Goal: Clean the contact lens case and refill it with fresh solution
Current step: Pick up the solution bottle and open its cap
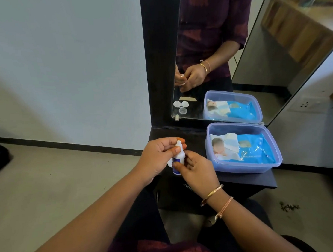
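A small white solution bottle (178,158) with a blue label stands upright between my hands, above the dark shelf (249,181). My left hand (158,157) pinches its cap at the top with thumb and fingers. My right hand (197,168) grips the bottle's body from the right. A bit of white plastic shows just left of the bottle, behind my fingers. The contact lens case (180,104) appears only as a reflection in the mirror, open with its clear caps beside it; my hands hide it on the shelf itself.
A clear lilac plastic box (244,167) holding a blue pack of wipes sits on the shelf right of my hands. The mirror (215,45) stands at the shelf's back edge. A white wall is to the left and a grey floor below.
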